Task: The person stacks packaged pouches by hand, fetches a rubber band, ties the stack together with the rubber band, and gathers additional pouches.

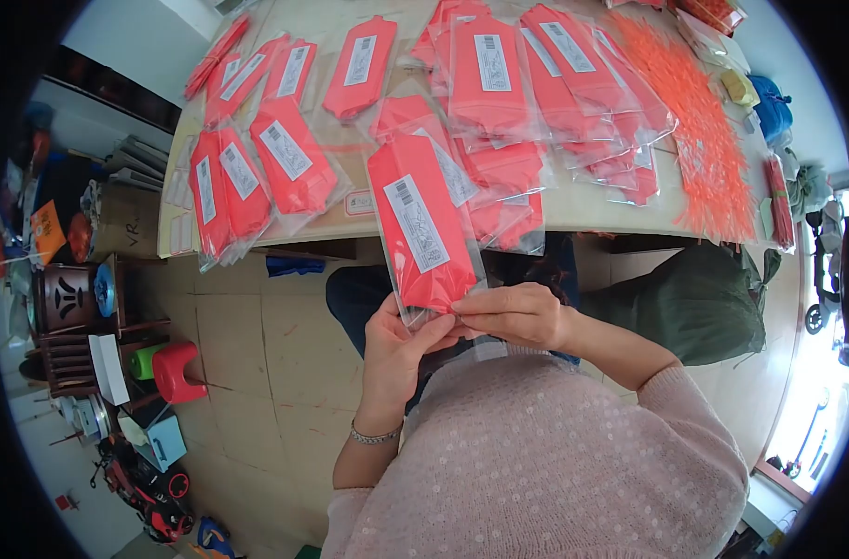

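Observation:
A red packet in a clear plastic sleeve [420,224], with a white barcode label on its face, is held between both hands over the table's front edge. My left hand [396,349] grips the sleeve's lower end from the left, thumb on top. From the right, my right hand [517,315] pinches the same bottom end with thumb and forefinger. Behind it on the table [350,149] lie similar sleeved red packets, some single, such as one at the top centre [360,65], others in overlapping piles [508,168].
A heap of orange-red strands [699,130] covers the table's right side. Below the table at right sits a dark green bag [690,303]. A red stool [177,371], a wooden chair [66,293] and a cardboard box [131,219] stand at left.

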A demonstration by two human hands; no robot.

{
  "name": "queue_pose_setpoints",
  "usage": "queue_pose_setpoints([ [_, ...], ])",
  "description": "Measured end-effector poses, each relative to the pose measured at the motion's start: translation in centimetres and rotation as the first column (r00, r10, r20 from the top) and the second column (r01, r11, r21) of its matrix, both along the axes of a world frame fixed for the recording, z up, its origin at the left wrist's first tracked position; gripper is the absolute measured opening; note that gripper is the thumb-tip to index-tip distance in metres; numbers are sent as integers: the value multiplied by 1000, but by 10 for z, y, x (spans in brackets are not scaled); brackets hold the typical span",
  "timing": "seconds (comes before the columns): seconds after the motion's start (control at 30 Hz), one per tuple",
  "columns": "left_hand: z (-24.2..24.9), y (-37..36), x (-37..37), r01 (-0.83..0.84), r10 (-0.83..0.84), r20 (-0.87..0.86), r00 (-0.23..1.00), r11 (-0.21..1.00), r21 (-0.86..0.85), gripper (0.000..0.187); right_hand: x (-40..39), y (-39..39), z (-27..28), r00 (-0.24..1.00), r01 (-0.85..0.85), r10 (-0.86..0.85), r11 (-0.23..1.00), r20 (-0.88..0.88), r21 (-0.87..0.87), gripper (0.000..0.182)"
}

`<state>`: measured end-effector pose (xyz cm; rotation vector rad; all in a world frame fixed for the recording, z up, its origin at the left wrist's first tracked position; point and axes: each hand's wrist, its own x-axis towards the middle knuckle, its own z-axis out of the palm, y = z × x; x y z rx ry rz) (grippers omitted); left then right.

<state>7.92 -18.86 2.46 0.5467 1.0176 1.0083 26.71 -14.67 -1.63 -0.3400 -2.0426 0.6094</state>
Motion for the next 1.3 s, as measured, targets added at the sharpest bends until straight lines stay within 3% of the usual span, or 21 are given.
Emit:
queue_pose_setpoints([
  [0.2,-7,-3,5,-43,43,-18,999,999,17,42,0,-1,1,1000,4,-4,999,1,-45,26],
  [0.4,-1,-4,-17,-12,7,188,982,1000,23,53,2,-3,10,996,41,-53,987,-78,-154,26],
  [0.43,-5,-4,-18,-116,138,-74,988,964,241,54,4,-2,13,993,33,-50,988,-105,-153,27],
  [0.47,-13,-4,-19,-148,310,-292,905,872,467,56,5,-1,15,990,28,-49,988,-132,-152,29],
  [0.5,-14,-3,-19,-105,503,-436,746,736,669,58,5,0,17,990,28,-48,989,-134,-144,30],
  [0.57,-4,-5,-21,310,380,-666,641,666,679,65,6,2,22,990,21,-38,992,-134,-128,32],
  [0.63,-1,-1,-15,557,461,-670,582,374,741,66,3,2,25,990,16,-29,995,-139,-95,32],
  [0.67,7,0,-11,564,455,-669,588,363,742,55,1,3,27,989,12,-24,997,-144,-78,32],
  [0.77,-5,0,-8,374,606,-523,599,365,853,22,1,3,33,988,16,-22,999,-155,-40,31],
  [0.87,-1,4,-7,270,525,-470,710,414,869,20,2,6,43,984,142,-150,986,-99,-86,28],
  [0.97,-2,2,-11,255,481,-451,752,419,872,18,5,7,37,995,-10,-1,993,-96,-117,25],
  [1.07,1,2,-20,369,406,-528,746,408,835,20,5,4,37,997,-16,1,980,-77,-197,22],
  [1.17,-5,-2,-20,374,350,-538,767,438,818,21,5,-3,30,995,16,-51,928,-85,-373,19],
  [1.3,-19,-26,1,-40,386,-414,825,769,638,24,-1,-24,29,966,164,-252,758,-52,-632,14],
])
